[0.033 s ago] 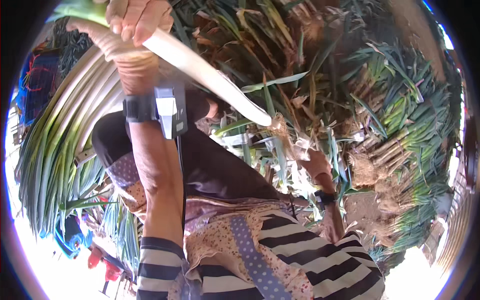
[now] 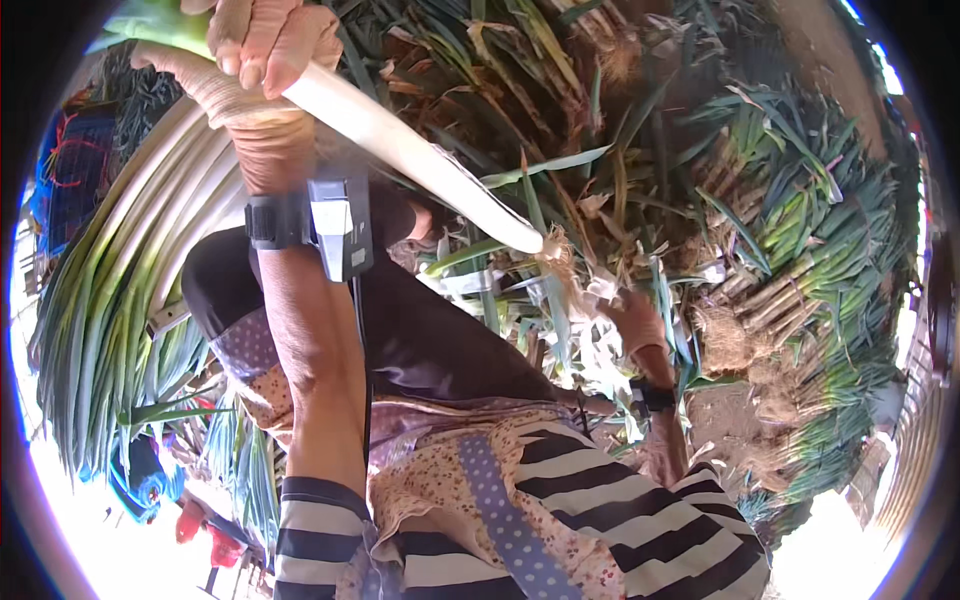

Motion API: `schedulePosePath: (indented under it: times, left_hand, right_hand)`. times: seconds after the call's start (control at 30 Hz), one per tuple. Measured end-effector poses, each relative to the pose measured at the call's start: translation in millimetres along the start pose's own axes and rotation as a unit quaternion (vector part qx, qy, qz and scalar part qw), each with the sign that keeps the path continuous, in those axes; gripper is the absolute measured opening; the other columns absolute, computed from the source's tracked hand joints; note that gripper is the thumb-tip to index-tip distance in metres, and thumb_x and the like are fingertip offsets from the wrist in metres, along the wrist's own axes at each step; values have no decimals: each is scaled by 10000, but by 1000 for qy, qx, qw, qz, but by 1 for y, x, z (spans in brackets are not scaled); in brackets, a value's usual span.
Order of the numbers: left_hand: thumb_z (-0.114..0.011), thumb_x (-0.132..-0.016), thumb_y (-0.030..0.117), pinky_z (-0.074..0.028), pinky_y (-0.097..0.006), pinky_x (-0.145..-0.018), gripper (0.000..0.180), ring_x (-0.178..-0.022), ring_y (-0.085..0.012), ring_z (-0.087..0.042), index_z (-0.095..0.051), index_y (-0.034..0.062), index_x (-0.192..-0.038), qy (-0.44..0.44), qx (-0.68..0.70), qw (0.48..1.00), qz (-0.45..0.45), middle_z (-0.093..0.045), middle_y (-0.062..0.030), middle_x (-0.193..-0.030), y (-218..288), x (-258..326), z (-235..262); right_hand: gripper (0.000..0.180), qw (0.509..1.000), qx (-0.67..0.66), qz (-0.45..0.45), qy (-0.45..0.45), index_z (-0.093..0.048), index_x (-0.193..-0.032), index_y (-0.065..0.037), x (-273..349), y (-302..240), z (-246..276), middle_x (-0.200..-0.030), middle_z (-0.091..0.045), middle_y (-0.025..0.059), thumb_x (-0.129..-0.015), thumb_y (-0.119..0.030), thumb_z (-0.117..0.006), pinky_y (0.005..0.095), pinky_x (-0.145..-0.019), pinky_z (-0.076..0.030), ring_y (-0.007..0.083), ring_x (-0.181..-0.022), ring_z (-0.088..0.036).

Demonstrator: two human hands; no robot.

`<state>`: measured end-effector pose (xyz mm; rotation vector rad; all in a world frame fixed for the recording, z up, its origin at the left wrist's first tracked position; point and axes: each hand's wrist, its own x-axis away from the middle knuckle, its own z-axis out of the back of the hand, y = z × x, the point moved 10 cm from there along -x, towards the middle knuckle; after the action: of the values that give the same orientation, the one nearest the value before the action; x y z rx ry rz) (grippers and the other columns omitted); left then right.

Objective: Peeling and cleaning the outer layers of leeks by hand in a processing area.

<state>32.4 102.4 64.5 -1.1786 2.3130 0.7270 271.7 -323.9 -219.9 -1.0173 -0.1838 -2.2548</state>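
Note:
My left hand (image 2: 270, 50), in a pale glove, is closed around a thick leek (image 2: 390, 130) at the upper left. The leek's white shaft slants down to the right, and its green top passes out of view behind the hand. Its stringy roots (image 2: 556, 250) hang near the middle of the view. Just below and right of them is my right hand (image 2: 636, 322), fingers drawn together beside pale, torn strips. Glare and clutter hide what these fingers grip. A black strap with a small box (image 2: 340, 228) sits on my left wrist.
Long leeks (image 2: 150, 240) lie stacked at the left, their green leaves hanging down. More rooted leeks (image 2: 790, 310) form a heap along the right. Loose leaves and peelings (image 2: 500, 285) litter the ground ahead. My bent knee in dark trousers (image 2: 430, 330) lies beneath the left forearm.
The leek and my left hand have shifted very slightly down and left. My right hand has moved a little upward near the roots. Both hands keep much the same pose.

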Motion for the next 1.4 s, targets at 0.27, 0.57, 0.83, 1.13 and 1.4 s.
schedulePosePath:
  times: [0.27, 0.57, 0.83, 1.13, 1.4]
  left_hand:
    - [-669, -739, 603, -358, -175, -303, 526, -371, -40, -368, -563, 101, -855, 5, -27, 999, -17, -411, 66, -492, 0, 7, 5]
    - [-613, -775, 620, -349, -192, -335, 528, -382, -62, -369, -561, 104, -877, 90, -51, 993, -52, -400, 59, -492, -9, 7, 6]
    - [-563, -777, 667, -330, -216, -353, 579, -399, -81, -372, -557, 97, -878, 152, -77, 985, -25, -394, 51, -500, -37, 1, 33]
    - [-508, -779, 721, -309, -244, -372, 642, -418, -102, -375, -552, 89, -880, 195, -118, 973, -21, -387, 43, -509, -28, 13, 27]
    - [-459, -781, 768, -291, -268, -389, 700, -434, -122, -378, -548, 81, -881, 171, -126, 977, -10, -381, 35, -517, -27, 5, 35]
  right_hand:
    - [277, 764, -521, 320, 207, -638, -1055, -31, 70, -209, 131, -949, -660, 46, -826, -169, -715, 222, -596, -502, 114, -787, -613]
    - [377, 878, 66, 427, 206, -609, -1117, -150, 6, -243, 54, -911, -613, 58, -766, -247, -710, 317, -567, -527, 211, -731, -651]
    - [314, 944, -271, 116, 151, -621, -1152, -126, -34, -104, 90, -1084, -652, 90, -847, -194, -654, 291, -799, -505, 202, -977, -640]
    - [254, 799, -428, 414, -87, -628, -1099, -55, 54, -324, 118, -851, -646, 95, -876, -175, -646, 263, -516, -512, 147, -660, -651]
    - [149, 813, -359, 391, 239, -716, -857, -73, 119, -245, 179, -833, -675, 51, -788, -203, -743, 220, -547, -523, 108, -668, -631]
